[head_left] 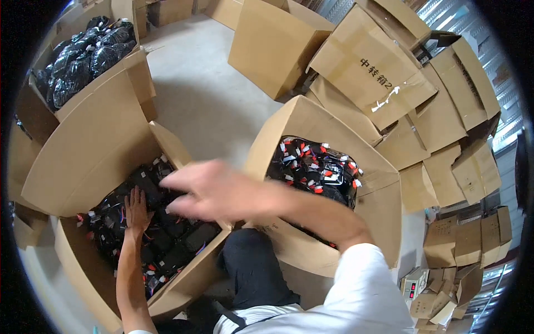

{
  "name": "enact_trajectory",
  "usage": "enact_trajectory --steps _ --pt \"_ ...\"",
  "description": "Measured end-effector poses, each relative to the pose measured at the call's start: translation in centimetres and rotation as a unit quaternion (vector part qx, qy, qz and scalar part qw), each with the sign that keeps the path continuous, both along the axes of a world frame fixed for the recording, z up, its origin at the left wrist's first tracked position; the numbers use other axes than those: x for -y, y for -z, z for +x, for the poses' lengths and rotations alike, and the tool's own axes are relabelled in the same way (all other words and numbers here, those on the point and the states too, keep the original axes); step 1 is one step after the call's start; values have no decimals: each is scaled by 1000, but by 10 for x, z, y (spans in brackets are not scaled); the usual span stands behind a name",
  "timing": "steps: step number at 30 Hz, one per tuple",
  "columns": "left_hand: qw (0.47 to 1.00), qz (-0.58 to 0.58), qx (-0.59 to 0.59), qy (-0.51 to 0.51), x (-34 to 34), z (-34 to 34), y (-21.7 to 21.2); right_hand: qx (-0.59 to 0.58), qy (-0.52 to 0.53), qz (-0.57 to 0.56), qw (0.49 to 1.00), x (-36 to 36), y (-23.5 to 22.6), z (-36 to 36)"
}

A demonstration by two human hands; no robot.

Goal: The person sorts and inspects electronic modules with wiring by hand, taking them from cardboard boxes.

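My left hand (137,211) lies flat with spread fingers on black blocky parts (161,236) in the open cardboard box (89,161) at the left. Thin coloured wires and small connectors show among these parts. Blurred by motion, my right hand (214,189) hangs over the right side of that box, its fingers and thumb stretched apart and nothing visible between them. Beneath my right forearm stands a second open cardboard box (334,122), holding a heap of black parts with red and white connectors (311,167). My forearm hides some of that heap.
A far-left box holds black plastic bags (92,55). Beyond the two near boxes stands a tall carton (272,44). Stacked cartons (372,78) line the right, with flattened cardboard (445,295) lower down beside a small device with red displays (413,286). My knee (250,256) is between the near boxes.
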State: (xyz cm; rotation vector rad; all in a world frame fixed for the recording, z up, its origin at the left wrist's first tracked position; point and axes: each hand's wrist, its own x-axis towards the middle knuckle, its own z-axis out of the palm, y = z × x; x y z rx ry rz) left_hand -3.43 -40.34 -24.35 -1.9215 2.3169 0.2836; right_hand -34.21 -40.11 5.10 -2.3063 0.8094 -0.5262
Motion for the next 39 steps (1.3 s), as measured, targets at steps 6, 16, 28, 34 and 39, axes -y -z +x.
enact_trajectory --steps 6,16,28,34,39 --pt "998 5 -18 -65 -66 71 -73 -168 446 25 879 27 86 -246" --pt "996 -47 -60 -47 -116 54 -127 -272 529 2 804 -7 265 -276" --pt "993 -7 -108 -41 -137 23 -161 238 461 274 810 -91 20 -261" --pt "979 -79 -184 26 -115 -31 -183 392 396 33 830 -108 -115 -228" --pt "941 -167 -270 115 -109 -90 -208 410 336 -75 845 -85 -189 -195"
